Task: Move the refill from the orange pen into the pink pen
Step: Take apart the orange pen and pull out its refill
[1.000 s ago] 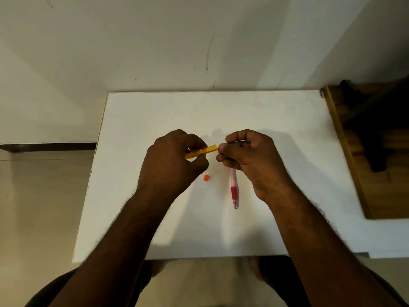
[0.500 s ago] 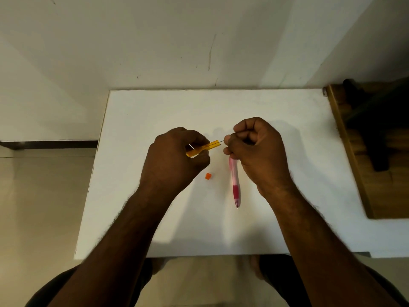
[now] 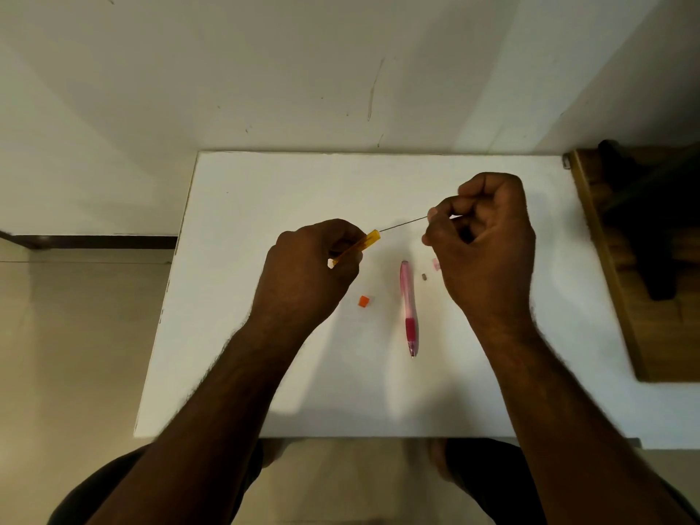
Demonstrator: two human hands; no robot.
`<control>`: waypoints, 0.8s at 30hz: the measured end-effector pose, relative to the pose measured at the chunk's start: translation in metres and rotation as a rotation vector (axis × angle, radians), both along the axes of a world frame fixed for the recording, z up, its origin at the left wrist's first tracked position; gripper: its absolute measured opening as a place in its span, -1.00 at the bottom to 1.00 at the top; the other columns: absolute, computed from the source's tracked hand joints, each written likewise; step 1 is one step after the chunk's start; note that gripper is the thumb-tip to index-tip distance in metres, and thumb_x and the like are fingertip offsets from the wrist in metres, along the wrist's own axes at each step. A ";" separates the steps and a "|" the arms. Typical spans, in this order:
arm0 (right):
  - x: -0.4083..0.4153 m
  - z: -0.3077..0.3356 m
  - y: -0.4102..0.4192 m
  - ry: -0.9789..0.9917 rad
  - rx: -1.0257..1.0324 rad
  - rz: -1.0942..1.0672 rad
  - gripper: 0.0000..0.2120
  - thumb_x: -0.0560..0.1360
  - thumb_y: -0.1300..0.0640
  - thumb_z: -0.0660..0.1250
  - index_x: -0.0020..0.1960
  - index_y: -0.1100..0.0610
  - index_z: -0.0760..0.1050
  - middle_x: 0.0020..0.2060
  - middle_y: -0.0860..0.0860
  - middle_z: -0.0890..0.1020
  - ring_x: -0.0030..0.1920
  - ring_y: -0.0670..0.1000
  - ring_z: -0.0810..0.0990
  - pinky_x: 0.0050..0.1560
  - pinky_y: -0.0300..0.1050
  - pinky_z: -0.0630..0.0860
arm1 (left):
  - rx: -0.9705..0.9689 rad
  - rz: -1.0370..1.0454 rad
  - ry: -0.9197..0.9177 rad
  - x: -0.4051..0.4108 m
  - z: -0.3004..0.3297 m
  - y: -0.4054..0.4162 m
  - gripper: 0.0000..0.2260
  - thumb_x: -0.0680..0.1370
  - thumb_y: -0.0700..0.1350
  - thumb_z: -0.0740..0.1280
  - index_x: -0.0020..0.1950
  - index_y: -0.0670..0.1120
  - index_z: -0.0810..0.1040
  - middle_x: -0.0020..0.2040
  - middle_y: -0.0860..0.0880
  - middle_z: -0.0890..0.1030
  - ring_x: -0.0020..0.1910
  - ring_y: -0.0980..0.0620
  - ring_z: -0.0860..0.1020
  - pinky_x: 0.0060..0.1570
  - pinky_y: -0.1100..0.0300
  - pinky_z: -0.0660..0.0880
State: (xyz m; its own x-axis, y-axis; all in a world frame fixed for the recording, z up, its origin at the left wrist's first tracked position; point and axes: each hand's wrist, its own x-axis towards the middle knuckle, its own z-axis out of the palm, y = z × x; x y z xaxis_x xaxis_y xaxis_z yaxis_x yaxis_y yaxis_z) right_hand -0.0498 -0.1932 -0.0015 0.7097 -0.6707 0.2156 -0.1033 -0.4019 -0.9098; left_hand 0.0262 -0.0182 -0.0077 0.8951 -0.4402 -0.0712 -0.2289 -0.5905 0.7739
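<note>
The left hand (image 3: 307, 274) is curled around the lower end of the orange pen barrel (image 3: 358, 247), gripping it between thumb and fingers so that the barrel angles up and to the right out of the fist. From the barrel's open end a thin dark refill (image 3: 403, 223) runs on in the same line toward the right hand, partly drawn out and held above the white table (image 3: 265, 191). Below and just right of the left hand lies a small orange cap piece (image 3: 363, 301). Between the two hands, nearer the person, the pink pen (image 3: 408, 308) lies flat with its tip pointing toward the person. Just beside its far end, close under the right hand, are a tiny grey piece (image 3: 424, 276) and a small pale pink piece (image 3: 436, 264). The right hand (image 3: 486, 252) is closed in a loose fist, its thumb and forefinger pinching the refill's far end.
</note>
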 end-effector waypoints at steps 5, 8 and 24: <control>-0.001 0.005 -0.007 -0.034 0.135 -0.078 -0.70 0.44 0.15 0.43 0.01 -0.10 0.37 -0.19 -0.03 0.70 -0.29 0.03 0.73 -0.13 0.10 0.69 | 0.053 -0.009 -0.011 -0.001 -0.003 -0.002 -0.85 0.51 -0.15 0.40 0.03 0.05 0.68 -0.09 0.09 0.72 -0.06 0.04 0.69 0.03 0.01 0.62; -0.001 0.006 -0.008 -0.023 0.203 -0.096 -0.72 0.45 0.14 0.44 0.01 -0.07 0.38 -0.18 0.01 0.71 -0.30 0.04 0.74 -0.16 0.03 0.69 | 0.158 -0.011 -0.043 -0.003 -0.008 -0.004 -0.83 0.49 -0.14 0.42 0.03 0.06 0.71 -0.02 0.04 0.68 -0.02 -0.01 0.65 -0.04 0.14 0.54; -0.004 0.006 -0.006 0.009 0.289 -0.026 -0.73 0.50 0.23 0.47 0.05 0.03 0.41 -0.17 0.01 0.71 -0.32 0.00 0.72 -0.28 -0.22 0.61 | 0.536 -0.072 -0.126 -0.001 -0.033 -0.007 -0.75 0.58 -0.08 0.36 0.24 0.08 0.68 0.10 -0.01 0.59 0.15 -0.09 0.56 0.09 0.04 0.51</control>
